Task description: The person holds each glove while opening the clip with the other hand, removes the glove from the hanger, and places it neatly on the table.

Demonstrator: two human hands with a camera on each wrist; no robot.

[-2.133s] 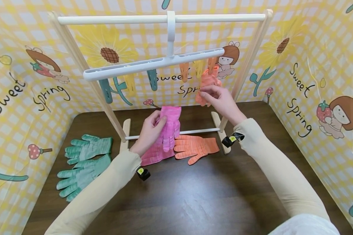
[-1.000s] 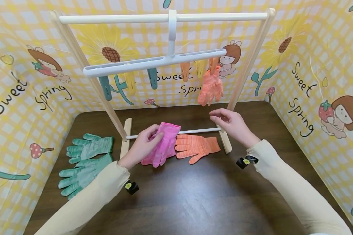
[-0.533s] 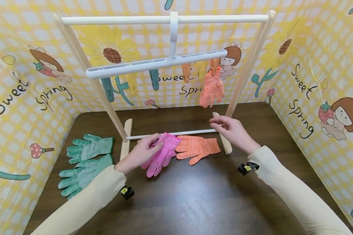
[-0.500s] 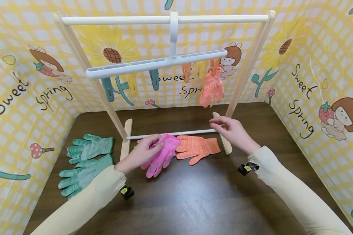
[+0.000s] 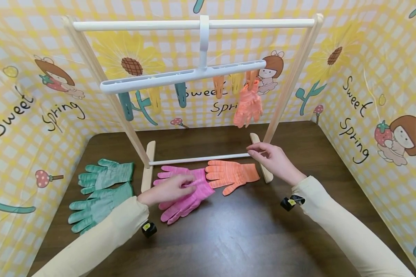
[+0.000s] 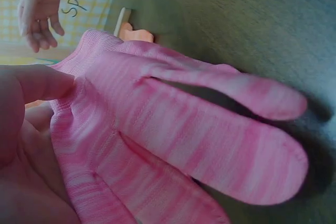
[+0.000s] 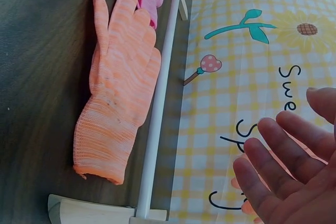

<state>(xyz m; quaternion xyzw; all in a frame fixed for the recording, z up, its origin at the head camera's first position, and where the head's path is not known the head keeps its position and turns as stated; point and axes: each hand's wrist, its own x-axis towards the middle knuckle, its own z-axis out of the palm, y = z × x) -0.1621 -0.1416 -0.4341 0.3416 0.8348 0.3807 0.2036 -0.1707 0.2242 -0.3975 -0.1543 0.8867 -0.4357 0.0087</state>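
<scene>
Probably the biggest risk is with the drying rack (image 5: 194, 24): it is light, and the right hand (image 5: 272, 159) hovers just beside its lower bar (image 5: 201, 158), so a careless move can knock the frame and swing the white hanger (image 5: 182, 75). Then the orange glove on the clip (image 5: 248, 104) may slip off, I think. A smaller risk is on the table (image 5: 228, 231): the left hand (image 5: 166, 188) pinches only the top pink glove (image 5: 185, 192) near its cuff, and a second pink one seems to lie under it, so both can come up together or the lower one can be dragged.

The pink glove is knitted, soft and limp, with faint lighter stripes; it lies flat in front of the rack, fingers toward the person, touching the orange glove (image 5: 232, 175) at its right. In the left wrist view the thumb (image 6: 37, 85) presses the fabric. The right hand is spread loosely and holds nothing. Two green gloves (image 5: 102, 188) lie well apart, at the left.
</scene>
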